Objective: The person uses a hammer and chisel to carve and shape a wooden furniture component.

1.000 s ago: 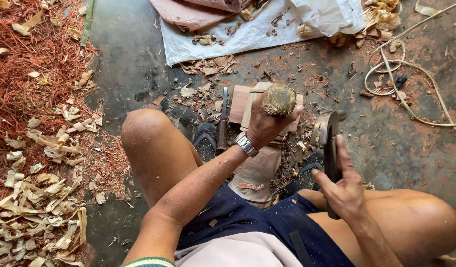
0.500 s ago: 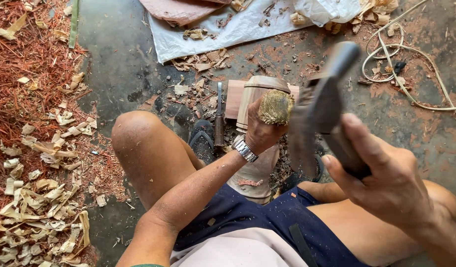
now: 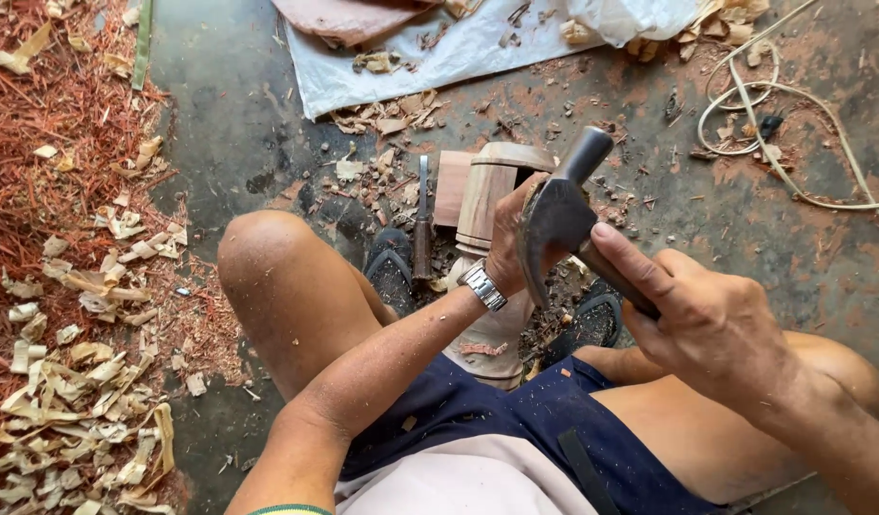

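Woodcarving on the floor, seen over the carver's knees.

Left of the wooden block (image 3: 485, 205) lie pale shavings (image 3: 87, 420) and a chisel (image 3: 422, 224). On the block's top, the left hand (image 3: 511, 243) curls its fingers around a piece I cannot make out. Right of it, the right hand (image 3: 716, 324) wraps tight round a hatchet (image 3: 563, 215), whose head hangs over the block.

Right hand (image 3: 711, 329): wrapped round the dark handle of a hatchet (image 3: 559, 224), blade just over the left hand.
Left hand (image 3: 509, 243): on top of the wooden block (image 3: 487, 191), steel wristwatch (image 3: 483, 285) on the wrist.
Block: upright between the knees, pale wood.
Chisel (image 3: 422, 224): flat on the concrete floor (image 3: 239, 124), just beside the block.
Sandals (image 3: 392, 272): black, beside the block.
Far left: reddish shavings (image 3: 49, 191), pale wood chips.
Top: white sheet (image 3: 478, 48).
Top right: pale cord (image 3: 783, 114), looped.
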